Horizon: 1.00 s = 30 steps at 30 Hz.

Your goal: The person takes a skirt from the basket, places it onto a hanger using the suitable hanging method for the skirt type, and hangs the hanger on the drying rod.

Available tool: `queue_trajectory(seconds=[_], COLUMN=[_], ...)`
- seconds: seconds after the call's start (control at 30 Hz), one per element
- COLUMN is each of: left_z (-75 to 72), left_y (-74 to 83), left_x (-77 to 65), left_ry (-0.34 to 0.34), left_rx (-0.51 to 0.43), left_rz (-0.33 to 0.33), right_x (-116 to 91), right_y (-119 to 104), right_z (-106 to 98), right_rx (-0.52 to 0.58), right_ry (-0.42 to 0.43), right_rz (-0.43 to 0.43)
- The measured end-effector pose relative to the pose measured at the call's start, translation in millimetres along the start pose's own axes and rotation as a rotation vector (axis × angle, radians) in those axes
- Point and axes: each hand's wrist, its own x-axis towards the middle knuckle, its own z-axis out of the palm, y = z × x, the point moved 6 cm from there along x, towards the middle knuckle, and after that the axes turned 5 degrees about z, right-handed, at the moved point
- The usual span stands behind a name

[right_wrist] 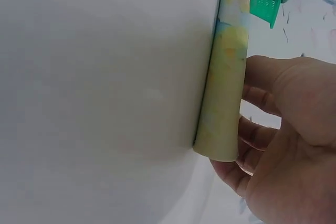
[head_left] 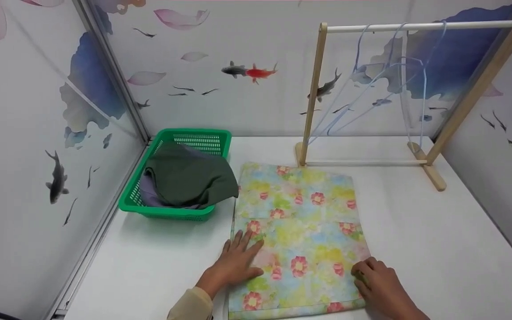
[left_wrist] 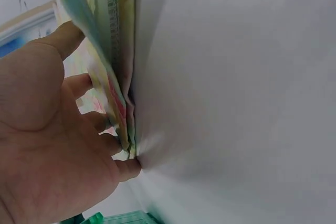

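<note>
A folded floral cloth (head_left: pixel 299 240) in yellow, blue and pink lies on the white table, its layers showing along the side edge (left_wrist: pixel 122 51) in the left wrist view. My left hand (head_left: pixel 238 262) rests on its left side with the fingers spread; in the left wrist view the hand (left_wrist: pixel 58 129) has its fingertips along the layered edge. At the lower right edge, my right hand (head_left: pixel 382 284) pinches a bit of the fabric between thumb and curled fingers. From the right wrist, that hand (right_wrist: pixel 294 129) is beside the rounded folded edge (right_wrist: pixel 223 93).
A green plastic basket (head_left: pixel 131 201) at the back left holds dark green and purple fabric (head_left: pixel 189 175), which hangs over its right rim toward the floral cloth. Behind stands a wooden rack (head_left: pixel 314 89) with several light blue hangers (head_left: pixel 367 86). Printed walls enclose the table (head_left: pixel 438 231).
</note>
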Motion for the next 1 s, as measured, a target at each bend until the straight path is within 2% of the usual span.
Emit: queue_trajectory(seconds=[0.07, 0.17, 0.33, 0.63, 0.8, 1.0], left_z=[0.3, -1.1, -2.6, -2.7, -0.3, 1.5], left_y=[0.8, 2.8, 4.0, 10.5, 20.5, 18.5], left_x=[-1.1, -2.4, -2.6, -6.3, -7.9, -8.7], left_ry=[0.02, 0.058, 0.067, 0.052, 0.054, 0.114], left_rx=[0.005, 0.025, 0.027, -0.006, -0.026, 0.0], left_rz=[0.005, 0.024, 0.031, -0.01, 0.023, 0.047], right_x=[0, -1, 0, -1, -1, -1], right_y=[-1, -2, -1, -10, -12, -8], right_z=[0, -1, -1, -4, -6, -4], right_rx=[0.003, 0.012, 0.028, 0.024, 0.024, 0.031], right_ry=[0.029, 0.047, 0.013, -0.107, -0.122, -0.133], right_rz=[-0.039, -0.052, 0.007, 0.08, 0.131, 0.176])
